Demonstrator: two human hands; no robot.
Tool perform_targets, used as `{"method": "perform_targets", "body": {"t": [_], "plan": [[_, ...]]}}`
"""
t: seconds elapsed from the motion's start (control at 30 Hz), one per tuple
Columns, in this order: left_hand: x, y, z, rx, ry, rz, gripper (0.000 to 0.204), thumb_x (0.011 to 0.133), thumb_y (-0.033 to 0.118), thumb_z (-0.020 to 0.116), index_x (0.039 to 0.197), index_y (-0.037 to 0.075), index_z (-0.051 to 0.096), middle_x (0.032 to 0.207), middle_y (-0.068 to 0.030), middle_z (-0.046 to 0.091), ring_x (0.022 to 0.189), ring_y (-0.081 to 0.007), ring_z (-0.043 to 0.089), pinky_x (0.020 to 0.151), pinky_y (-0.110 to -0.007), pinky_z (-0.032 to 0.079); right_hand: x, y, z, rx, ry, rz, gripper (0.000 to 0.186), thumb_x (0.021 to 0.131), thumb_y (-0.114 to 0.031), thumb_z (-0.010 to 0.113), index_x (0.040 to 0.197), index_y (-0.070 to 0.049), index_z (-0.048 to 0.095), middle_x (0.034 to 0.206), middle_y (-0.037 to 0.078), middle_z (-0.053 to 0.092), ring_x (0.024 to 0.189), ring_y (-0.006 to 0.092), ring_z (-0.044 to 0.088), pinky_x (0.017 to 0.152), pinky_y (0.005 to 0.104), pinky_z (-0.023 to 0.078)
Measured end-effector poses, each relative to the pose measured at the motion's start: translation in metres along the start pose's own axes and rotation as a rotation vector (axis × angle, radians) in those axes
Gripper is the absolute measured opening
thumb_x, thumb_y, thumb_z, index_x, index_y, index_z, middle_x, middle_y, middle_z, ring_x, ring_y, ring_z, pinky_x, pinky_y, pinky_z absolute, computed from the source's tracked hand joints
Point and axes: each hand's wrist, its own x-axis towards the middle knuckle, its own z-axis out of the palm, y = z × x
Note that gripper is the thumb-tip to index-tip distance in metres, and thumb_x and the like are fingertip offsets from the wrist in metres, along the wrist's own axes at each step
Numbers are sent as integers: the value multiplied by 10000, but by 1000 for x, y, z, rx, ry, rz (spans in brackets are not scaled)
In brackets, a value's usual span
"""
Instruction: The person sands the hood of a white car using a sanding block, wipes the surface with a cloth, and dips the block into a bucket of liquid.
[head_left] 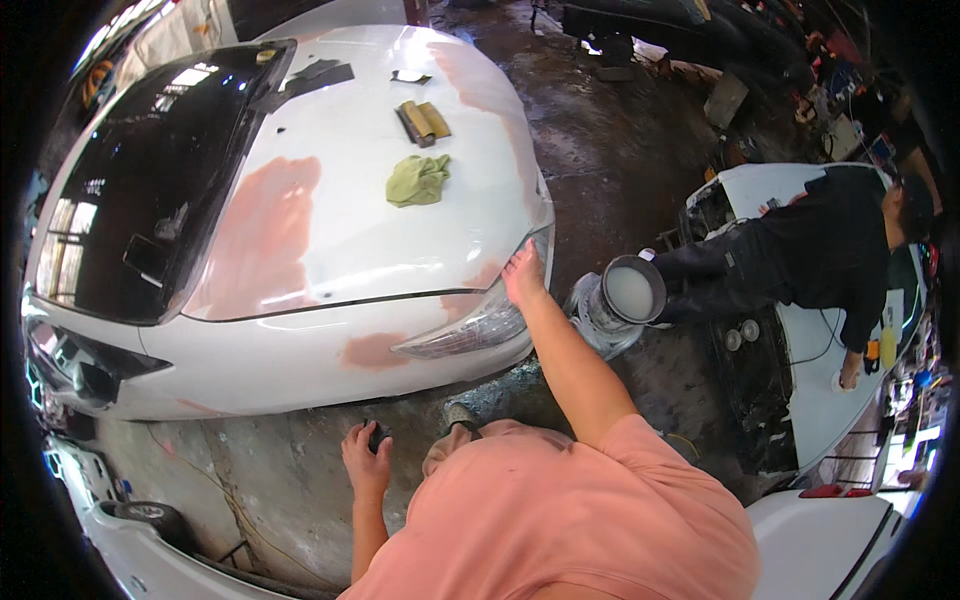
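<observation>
My right hand reaches out to the front corner of a white car's hood, its fingers stretched along the edge above the headlight. My left hand hangs low beside the car, fingers curled round a small dark object whose kind I cannot make out. Dull pinkish patches mark the hood and the fender. On the hood lie a crumpled light-green cloth, a few yellowish and dark blocks or pads, and dark sheets near the windshield.
A bucket of cloudy liquid stands close by my right forearm. Farther right, a co-worker in dark clothes leans over a white car panel. Another white car is behind me at lower left, and a thin cable crosses the wet floor.
</observation>
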Motion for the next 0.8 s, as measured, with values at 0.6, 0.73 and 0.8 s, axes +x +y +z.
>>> {"method": "perform_targets", "body": {"t": [0.6, 0.73, 0.8], "plan": [[123, 34, -50, -464, -13, 215, 494, 821, 139, 826, 1280, 83, 654, 1357, -187, 577, 1244, -383, 516, 1053, -465, 428, -80, 42, 27, -77, 151, 68, 887, 1037, -576, 430, 1576, 80, 170, 1609, 290, 243, 1469, 415, 311, 1199, 524, 284], [127, 40, -52, -552, -41, 223, 496, 826, 122, 826, 1286, 75, 645, 1365, -186, 574, 1247, -378, 524, 1055, -449, 441, -61, 31, 13, -214, 182, 144, 813, 1023, -578, 468, 1544, 25, 309, 1417, 209, 456, 1205, 322, 526, 1019, 475, 439], [126, 39, -55, -567, -66, 227, 513, 826, 112, 825, 1300, 71, 635, 1366, -186, 573, 1248, -373, 533, 1059, -439, 438, -53, 39, 8, -231, 186, 151, 740, 1014, -572, 496, 1471, 7, 439, 1194, 113, 565, 976, 225, 571, 861, 415, 488]]}}
